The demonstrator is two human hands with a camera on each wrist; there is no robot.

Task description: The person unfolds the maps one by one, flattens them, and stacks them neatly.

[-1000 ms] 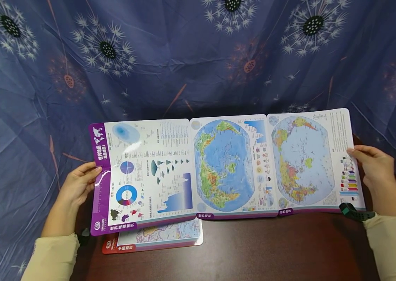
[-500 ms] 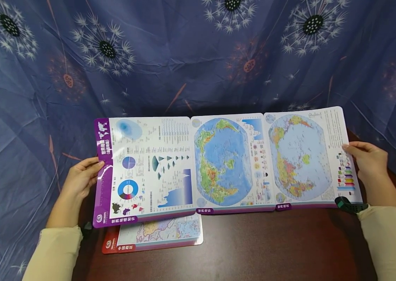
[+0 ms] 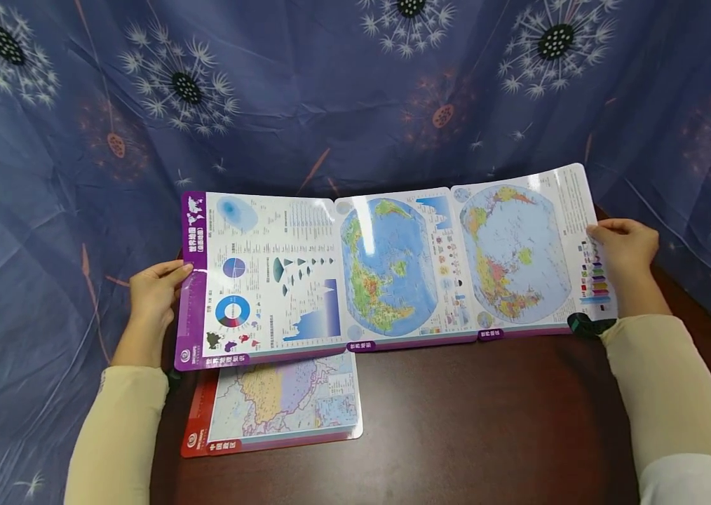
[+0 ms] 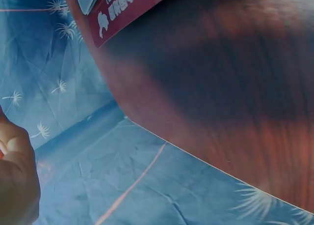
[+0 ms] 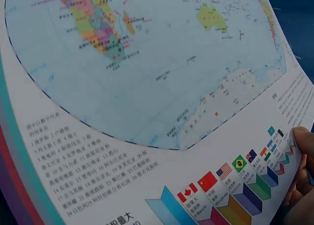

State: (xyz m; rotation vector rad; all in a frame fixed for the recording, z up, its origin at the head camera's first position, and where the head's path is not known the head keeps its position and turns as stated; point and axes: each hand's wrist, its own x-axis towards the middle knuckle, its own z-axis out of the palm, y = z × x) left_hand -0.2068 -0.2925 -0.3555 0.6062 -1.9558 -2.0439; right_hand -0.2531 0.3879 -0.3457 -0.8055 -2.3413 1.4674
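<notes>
A long glossy world map (image 3: 393,273) of three joined panels, edged in purple, is stretched sideways between both hands, its right end higher in the head view. My left hand (image 3: 155,298) pinches the purple left border, thumb on the front. The right hand (image 3: 628,256) pinches the right edge beside a row of coloured flags; its thumb (image 5: 305,140) shows on the front in the right wrist view. Underneath lies a red-edged map of China (image 3: 295,400) on the table, its upper part hidden. The left wrist view catches only part of the left hand (image 4: 18,171).
The dark wooden table (image 3: 444,421) extends toward the viewer. Behind it hangs a blue cloth (image 3: 305,84) printed with dandelions, close beyond the map's top edge. The red map's corner (image 4: 122,14) lies near the table edge in the left wrist view.
The world map has moved up and away over the table, its right end also leftward, and tilts more. Both hands went with it. More of the red-edged map is uncovered.
</notes>
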